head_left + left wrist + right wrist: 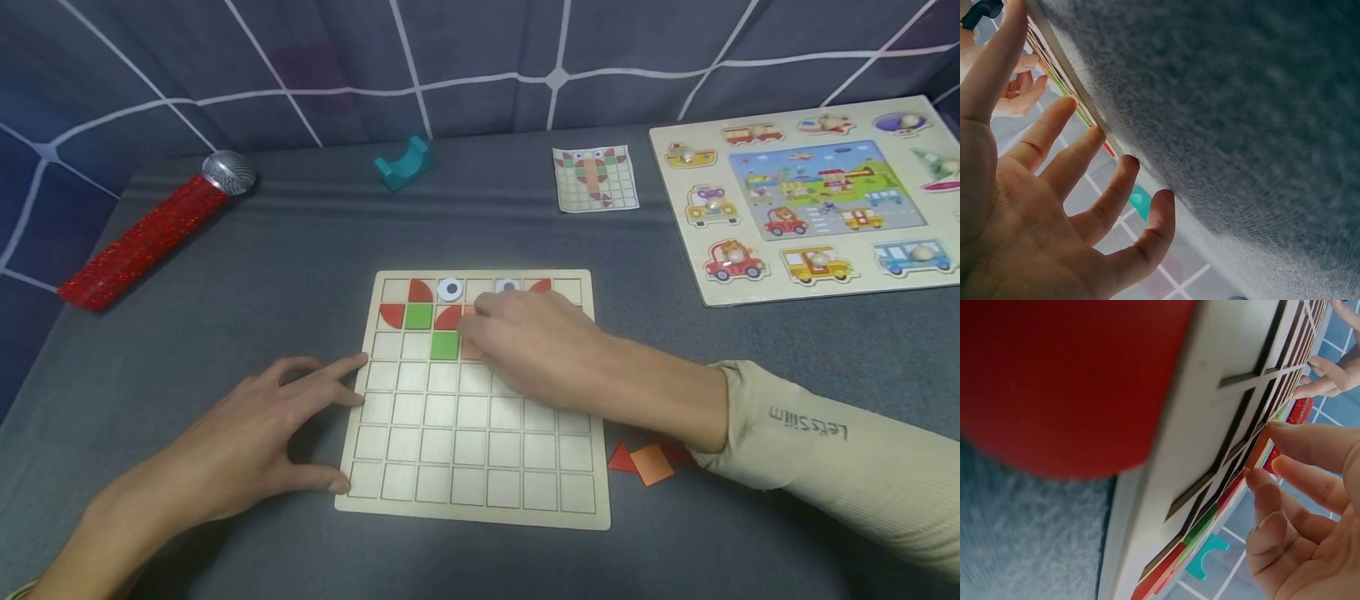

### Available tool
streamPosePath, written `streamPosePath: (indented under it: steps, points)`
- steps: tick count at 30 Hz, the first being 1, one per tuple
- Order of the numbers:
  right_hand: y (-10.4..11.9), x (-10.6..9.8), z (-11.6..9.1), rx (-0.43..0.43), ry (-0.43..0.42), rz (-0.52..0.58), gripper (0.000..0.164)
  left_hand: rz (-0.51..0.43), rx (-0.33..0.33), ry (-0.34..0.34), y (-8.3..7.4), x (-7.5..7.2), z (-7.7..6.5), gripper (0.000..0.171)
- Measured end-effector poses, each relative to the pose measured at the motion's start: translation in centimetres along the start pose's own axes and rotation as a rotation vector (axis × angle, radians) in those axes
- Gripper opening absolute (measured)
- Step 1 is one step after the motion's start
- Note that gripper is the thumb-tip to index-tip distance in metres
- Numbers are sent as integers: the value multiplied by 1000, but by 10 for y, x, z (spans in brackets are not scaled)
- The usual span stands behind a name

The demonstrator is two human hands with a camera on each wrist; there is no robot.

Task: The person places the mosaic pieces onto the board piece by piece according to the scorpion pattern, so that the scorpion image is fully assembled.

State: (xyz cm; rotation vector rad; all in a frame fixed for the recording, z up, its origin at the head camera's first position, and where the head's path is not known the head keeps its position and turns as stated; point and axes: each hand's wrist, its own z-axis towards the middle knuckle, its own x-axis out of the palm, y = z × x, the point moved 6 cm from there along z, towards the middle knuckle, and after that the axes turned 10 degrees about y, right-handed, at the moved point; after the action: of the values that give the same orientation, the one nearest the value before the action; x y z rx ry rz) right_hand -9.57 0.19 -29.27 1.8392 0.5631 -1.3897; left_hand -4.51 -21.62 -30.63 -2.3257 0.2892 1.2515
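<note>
A pale wooden grid board (474, 412) lies on the grey cloth. My left hand (262, 429) rests at its left edge, fingers spread, with fingertips and thumb touching the side. Over the upper middle cells, my right hand (536, 346) pinches an orange square tile (1257, 450) between thumb and forefinger, down at the board. Part of an orange tile (470, 347) shows beside that hand in the head view. Green squares (445, 345), red curved pieces (392, 315) and round eye pieces (450, 289) fill several upper cells; my right hand hides some.
Loose red (622, 458) and orange (652, 464) tiles lie right of the board, partly under my right forearm. Behind are a pattern card (595, 200), a teal curved block (405, 164) and a vehicle peg puzzle (795, 258). A red glittery microphone (150, 237) lies far left.
</note>
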Motion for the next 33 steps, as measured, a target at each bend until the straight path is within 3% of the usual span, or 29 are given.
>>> streamPosePath:
  steps: [23,28,33]
  points:
    - [3,0,3,6,15,-1,9,-12,1,5,4,1,-1,78]
    - [0,-3,-2,6,21,-18,10,-15,-2,10,3,0,-1,78]
    - [-9,-13,-16,-28,9,50,15,-4,7,1,1,0,-2,78]
